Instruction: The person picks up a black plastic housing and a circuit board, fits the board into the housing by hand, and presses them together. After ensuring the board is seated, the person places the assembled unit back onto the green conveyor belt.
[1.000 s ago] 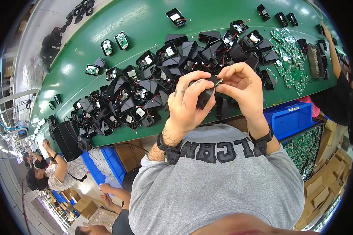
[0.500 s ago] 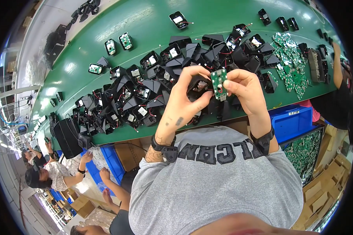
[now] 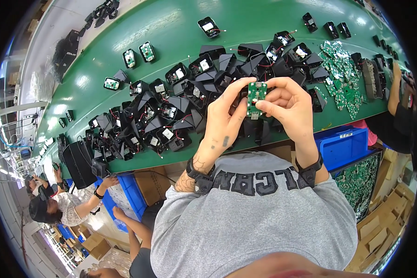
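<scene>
A green circuit board (image 3: 254, 95) is held up between my two hands over the near edge of the pile. My right hand (image 3: 293, 107) pinches its right side, with the thumb on the board's face. My left hand (image 3: 223, 113) is closed at the board's left, its fingers and thumb curled round a black plastic housing that is mostly hidden behind the board. Whether the board sits inside the housing I cannot tell. Beneath and beyond my hands lie many black housings (image 3: 177, 73) with red wires and white parts inside.
Loose green circuit boards (image 3: 342, 85) are heaped to the right of the housings. Several housings fitted with boards (image 3: 147, 52) stand apart at the far left. A blue bin (image 3: 342, 150) is beside me at the right. Other people (image 3: 78, 208) work at the left and far right.
The circuit board has moved slightly left, in front of the black housing, covering its opening. My left hand has shifted right, so both hands are closer together.
</scene>
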Demonstrator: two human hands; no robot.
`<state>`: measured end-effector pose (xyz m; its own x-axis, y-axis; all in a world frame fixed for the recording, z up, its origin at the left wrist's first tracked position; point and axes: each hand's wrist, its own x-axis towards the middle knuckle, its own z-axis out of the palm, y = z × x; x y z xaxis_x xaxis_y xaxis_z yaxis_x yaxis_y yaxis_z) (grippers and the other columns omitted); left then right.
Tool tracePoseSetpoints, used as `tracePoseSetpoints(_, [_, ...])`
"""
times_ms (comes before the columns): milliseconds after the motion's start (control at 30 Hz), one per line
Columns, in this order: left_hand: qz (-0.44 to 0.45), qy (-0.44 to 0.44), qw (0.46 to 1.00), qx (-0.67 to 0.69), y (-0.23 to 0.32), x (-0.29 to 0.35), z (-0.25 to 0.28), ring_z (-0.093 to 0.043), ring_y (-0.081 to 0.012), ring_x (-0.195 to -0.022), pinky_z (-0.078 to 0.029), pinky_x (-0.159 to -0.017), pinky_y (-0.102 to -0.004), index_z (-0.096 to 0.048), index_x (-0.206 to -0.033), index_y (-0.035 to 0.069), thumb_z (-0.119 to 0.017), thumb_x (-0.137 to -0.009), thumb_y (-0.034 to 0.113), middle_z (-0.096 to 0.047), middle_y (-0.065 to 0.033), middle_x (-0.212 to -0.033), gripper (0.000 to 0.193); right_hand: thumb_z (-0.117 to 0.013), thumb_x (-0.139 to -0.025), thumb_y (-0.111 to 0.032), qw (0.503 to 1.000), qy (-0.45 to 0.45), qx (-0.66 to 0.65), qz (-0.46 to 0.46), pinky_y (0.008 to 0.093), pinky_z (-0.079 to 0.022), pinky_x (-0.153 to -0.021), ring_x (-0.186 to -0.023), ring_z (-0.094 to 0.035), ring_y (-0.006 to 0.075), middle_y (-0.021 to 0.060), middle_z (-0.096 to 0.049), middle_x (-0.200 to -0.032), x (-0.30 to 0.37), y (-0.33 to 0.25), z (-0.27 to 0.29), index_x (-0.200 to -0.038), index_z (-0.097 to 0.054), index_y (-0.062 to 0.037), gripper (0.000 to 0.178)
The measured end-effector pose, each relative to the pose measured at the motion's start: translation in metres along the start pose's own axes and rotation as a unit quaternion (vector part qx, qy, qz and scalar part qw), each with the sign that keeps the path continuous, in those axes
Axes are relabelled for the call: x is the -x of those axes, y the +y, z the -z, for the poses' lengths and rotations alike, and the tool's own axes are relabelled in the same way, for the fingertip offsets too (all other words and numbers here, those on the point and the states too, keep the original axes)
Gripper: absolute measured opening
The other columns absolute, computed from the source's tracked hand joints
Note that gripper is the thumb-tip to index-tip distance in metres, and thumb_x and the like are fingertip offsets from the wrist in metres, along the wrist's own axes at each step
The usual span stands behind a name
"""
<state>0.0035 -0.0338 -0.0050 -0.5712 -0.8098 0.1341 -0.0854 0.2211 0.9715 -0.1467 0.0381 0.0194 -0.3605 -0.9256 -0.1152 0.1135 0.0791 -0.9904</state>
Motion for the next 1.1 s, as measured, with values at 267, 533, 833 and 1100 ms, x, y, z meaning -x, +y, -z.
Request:
tracePoseSetpoints(267, [0.094,-0.068,0.985,0.128,0.01,0.002,0.003,-0.045,-0.0041,-0.065,-0.039,-0.055,-0.0187,-0.043,-0.14,0.016,-0.044,-0.09,0.011,-0.057,0.0011,-0.097,0.05,-0.072,-0.073,0.004,0.996,-0.022,0.081,-0.013,0.0185,-0.047,-0.055,-0.061,-0.061,0.0061,0.0033,-0.065,-0.07,0.0,-0.016,0.002,-0.111,-0.059,-0.0001,0.04])
tracePoseSetpoints(533, [0.087,-0.08,0.975,0.19,0.008,0.007,0.0,-0.051,-0.0125,-0.091,-0.044,-0.077,-0.0254,-0.027,-0.146,0.01,-0.048,-0.09,0.009,-0.052,-0.008,-0.113,0.061,-0.074,-0.074,0.0,0.986,-0.04,0.131,-0.089,0.0188,-0.046,-0.052,-0.058,-0.059,0.0056,0.0013,-0.063,-0.066,-0.006,-0.027,0.003,-0.114,-0.059,-0.0012,0.043])
tracePoseSetpoints(833, [0.111,-0.111,0.966,0.204,0.013,0.007,0.0,-0.055,-0.011,-0.09,-0.05,-0.077,-0.0265,-0.024,-0.146,0.013,-0.047,-0.094,0.004,-0.05,-0.0078,-0.113,0.057,-0.065,-0.084,-0.004,0.993,-0.105,-0.049,-0.006,0.0277,-0.046,-0.09,-0.101,-0.059,0.0119,0.0065,-0.063,-0.11,-0.016,0.004,0.015,-0.127,-0.054,0.0,0.044])
tracePoseSetpoints(1100, [0.101,-0.087,0.983,0.123,0.011,0.004,-0.008,-0.055,-0.0095,-0.066,-0.047,-0.059,-0.0247,-0.027,-0.145,0.013,-0.045,-0.096,0.007,-0.054,-0.0044,-0.082,0.052,-0.06,-0.089,-0.003,0.996,-0.07,-0.024,0.046,0.0252,-0.047,-0.086,-0.095,-0.06,0.011,0.0066,-0.064,-0.107,-0.01,0.017,0.009,-0.129,-0.053,0.0,0.041])
